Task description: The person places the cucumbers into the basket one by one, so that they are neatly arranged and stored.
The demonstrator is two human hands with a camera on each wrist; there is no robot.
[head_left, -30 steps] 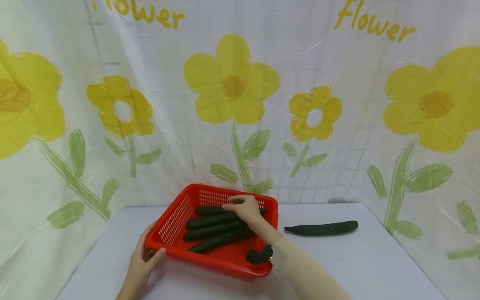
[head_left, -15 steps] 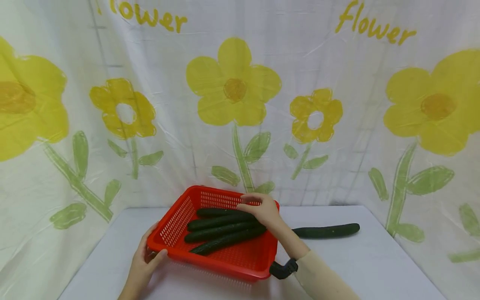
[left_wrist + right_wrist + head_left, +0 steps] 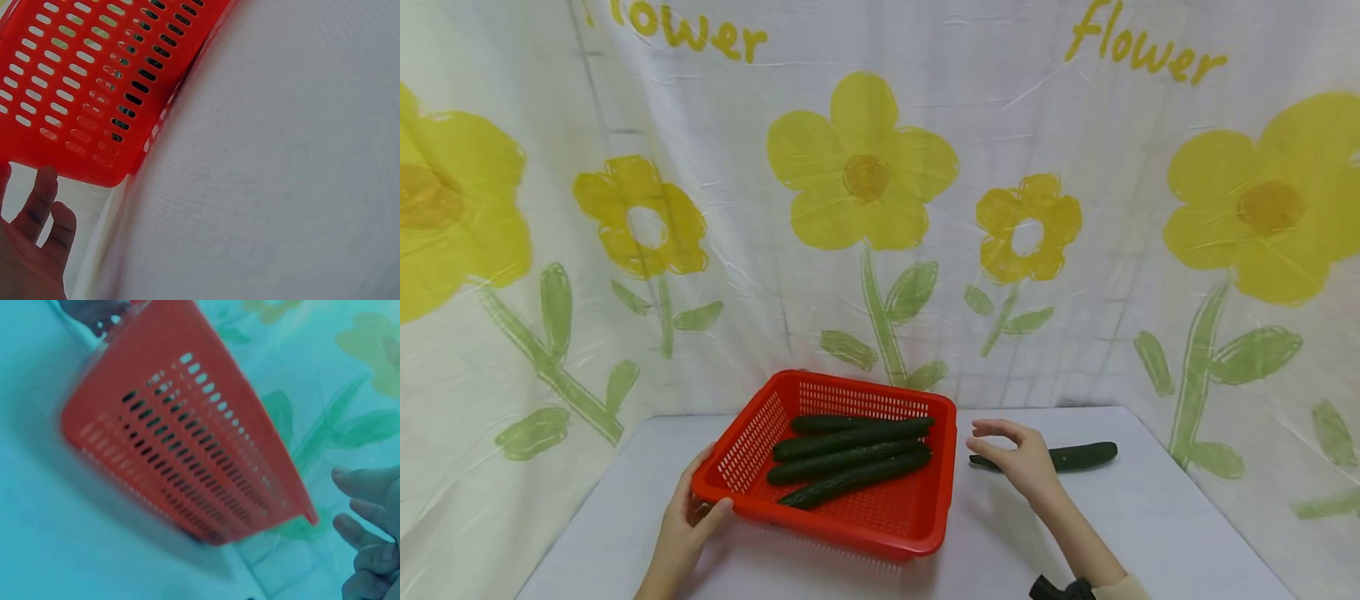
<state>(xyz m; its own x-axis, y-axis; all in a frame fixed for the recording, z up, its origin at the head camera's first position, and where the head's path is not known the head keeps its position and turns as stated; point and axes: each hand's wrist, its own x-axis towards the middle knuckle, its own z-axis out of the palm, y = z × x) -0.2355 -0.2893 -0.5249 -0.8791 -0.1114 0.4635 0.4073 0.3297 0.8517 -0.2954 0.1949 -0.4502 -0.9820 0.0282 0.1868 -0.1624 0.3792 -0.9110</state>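
A red plastic basket (image 3: 880,546) stands on the table with several cucumbers (image 3: 850,457) lying side by side in it. My left hand (image 3: 681,525) holds the basket's near left corner, thumb along the front and fingers at the left side. In the left wrist view, fingers (image 3: 37,209) show by the basket's rim. To the right of the basket, one more cucumber (image 3: 1086,456) lies on the table. My right hand (image 3: 1018,458) hovers above that cucumber's left part and hides some of it. Its thumb and fingers are bent with a gap between them, holding nothing.
The table (image 3: 1000,542) has a white covering. A white curtain (image 3: 737,292) with painted yellow flowers hangs directly behind the table and along its sides. A black wrist device (image 3: 1063,588) sits on the right forearm.
My right hand has moved from above the cucumbers in the basket, out over its right rim, to the cucumber on the table. My left hand and the basket have stayed put.
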